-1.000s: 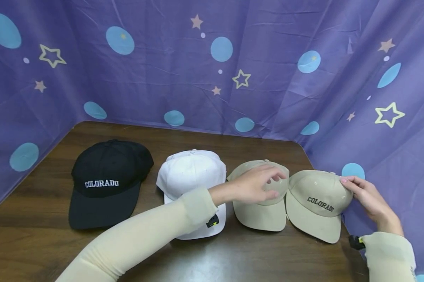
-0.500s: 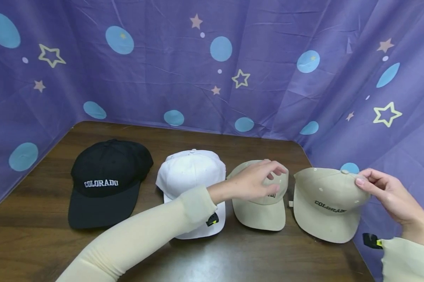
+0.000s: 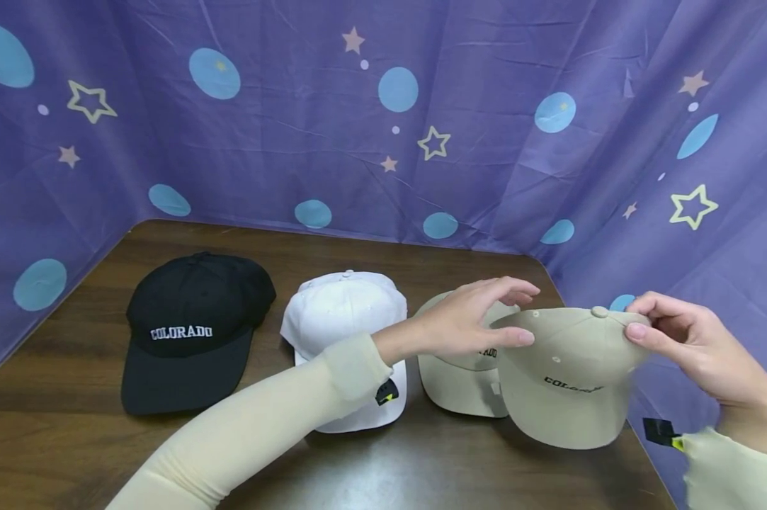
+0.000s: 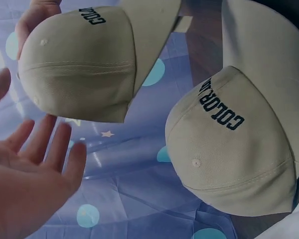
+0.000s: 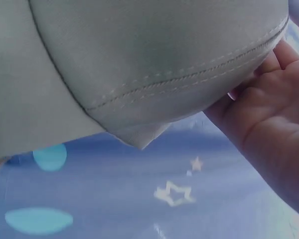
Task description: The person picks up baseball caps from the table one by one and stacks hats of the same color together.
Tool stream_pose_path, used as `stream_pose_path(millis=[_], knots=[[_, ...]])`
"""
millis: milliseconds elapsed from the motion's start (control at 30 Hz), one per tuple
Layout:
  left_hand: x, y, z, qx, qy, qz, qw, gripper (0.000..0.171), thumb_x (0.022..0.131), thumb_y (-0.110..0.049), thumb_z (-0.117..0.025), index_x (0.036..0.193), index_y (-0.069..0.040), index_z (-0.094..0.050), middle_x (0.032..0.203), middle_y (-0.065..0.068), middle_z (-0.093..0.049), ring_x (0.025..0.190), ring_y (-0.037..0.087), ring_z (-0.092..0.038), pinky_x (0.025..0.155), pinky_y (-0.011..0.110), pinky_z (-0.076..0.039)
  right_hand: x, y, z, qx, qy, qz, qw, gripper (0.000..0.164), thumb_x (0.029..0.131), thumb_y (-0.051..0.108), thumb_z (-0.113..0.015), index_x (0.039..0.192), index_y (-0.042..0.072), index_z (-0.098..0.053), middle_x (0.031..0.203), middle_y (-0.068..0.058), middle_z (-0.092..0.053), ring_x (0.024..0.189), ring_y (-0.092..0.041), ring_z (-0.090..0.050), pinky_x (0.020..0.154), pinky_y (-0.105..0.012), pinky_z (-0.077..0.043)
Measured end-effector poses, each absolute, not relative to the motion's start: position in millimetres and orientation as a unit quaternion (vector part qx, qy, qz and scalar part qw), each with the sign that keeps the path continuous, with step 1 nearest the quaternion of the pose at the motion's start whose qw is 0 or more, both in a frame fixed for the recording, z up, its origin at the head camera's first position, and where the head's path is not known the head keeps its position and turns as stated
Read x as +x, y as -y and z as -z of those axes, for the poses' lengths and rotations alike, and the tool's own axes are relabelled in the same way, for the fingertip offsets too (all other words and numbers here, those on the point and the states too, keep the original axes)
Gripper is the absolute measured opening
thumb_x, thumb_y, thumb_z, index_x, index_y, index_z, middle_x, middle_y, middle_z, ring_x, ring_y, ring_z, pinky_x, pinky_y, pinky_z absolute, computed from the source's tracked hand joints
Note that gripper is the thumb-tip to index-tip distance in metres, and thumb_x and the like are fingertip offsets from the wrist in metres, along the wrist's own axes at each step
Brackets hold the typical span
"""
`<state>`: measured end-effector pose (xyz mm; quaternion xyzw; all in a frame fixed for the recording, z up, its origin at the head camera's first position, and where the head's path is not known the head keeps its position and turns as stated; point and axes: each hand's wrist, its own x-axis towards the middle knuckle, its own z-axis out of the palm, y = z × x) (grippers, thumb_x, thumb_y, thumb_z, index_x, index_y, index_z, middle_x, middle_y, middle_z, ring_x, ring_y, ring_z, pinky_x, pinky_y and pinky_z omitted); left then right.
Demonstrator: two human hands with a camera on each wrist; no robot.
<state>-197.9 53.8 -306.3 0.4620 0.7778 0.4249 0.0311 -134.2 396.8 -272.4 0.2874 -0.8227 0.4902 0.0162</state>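
A beige baseball cap [image 3: 568,368] lettered COLORADO is pinched at the crown by my right hand [image 3: 702,347]. It is tilted with its brim toward me and overlaps a second beige cap [image 3: 462,393], which sits on the table. My left hand [image 3: 466,319] reaches across over that second cap, fingers spread and thumb near the held cap's left edge. In the left wrist view, the fingers of the left hand [image 4: 35,174] are straight beside the held cap [image 4: 84,69]. The right wrist view shows the right palm [image 5: 276,109] behind the cap's crown.
Left of the beige caps, a white cap [image 3: 345,312] lies partly under the left forearm. A black COLORADO cap [image 3: 192,304] rests farther left on the brown wooden table [image 3: 281,248]. A purple curtain [image 3: 307,127] with stars and blue dots stands along the back and sides.
The right hand lifted its beige cap away from the second one, first rightward, then back left in front of it. My left hand has opened wider and shifted slightly right toward the held cap.
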Motion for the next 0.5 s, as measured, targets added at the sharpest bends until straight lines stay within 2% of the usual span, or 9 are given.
stream_pose_path(millis=[167, 333, 500], knots=[[-196.0, -48.5, 304.1, 0.454, -0.788, -0.411, 0.065, 0.059, 0.099, -0.045, -0.075, 0.151, -0.029, -0.052, 0.130, -0.012, -0.068, 0.121, -0.003, -0.058, 0.104, 0.016, -0.043, -140.4, -374.9, 276.5, 0.329, 0.786, -0.524, 0.011, 0.028, 0.095, -0.028, -0.050, 0.107, -0.007, -0.064, 0.084, -0.007, -0.066, 0.074, -0.018, -0.061, 0.065, -0.032, -0.046], [-197.5, -43.7, 305.8, 0.469, -0.787, -0.397, 0.057, 0.052, 0.098, -0.041, -0.077, 0.144, -0.025, -0.059, 0.114, -0.012, -0.069, 0.106, -0.001, -0.059, 0.095, 0.015, -0.044, -146.2, -358.9, 281.1, 0.338, 0.785, -0.520, 0.003, 0.028, 0.095, -0.026, -0.051, 0.107, -0.004, -0.065, 0.083, -0.006, -0.066, 0.072, -0.018, -0.062, 0.065, -0.032, -0.047], [-200.0, -38.7, 308.5, 0.476, -0.783, -0.396, 0.059, 0.048, 0.097, -0.039, -0.079, 0.140, -0.024, -0.063, 0.107, -0.012, -0.070, 0.103, 0.001, -0.058, 0.091, 0.017, -0.045, -151.4, -349.3, 286.4, 0.347, 0.784, -0.515, -0.008, 0.028, 0.096, -0.025, -0.051, 0.107, -0.003, -0.066, 0.083, -0.005, -0.066, 0.071, -0.018, -0.060, 0.063, -0.033, -0.047]])
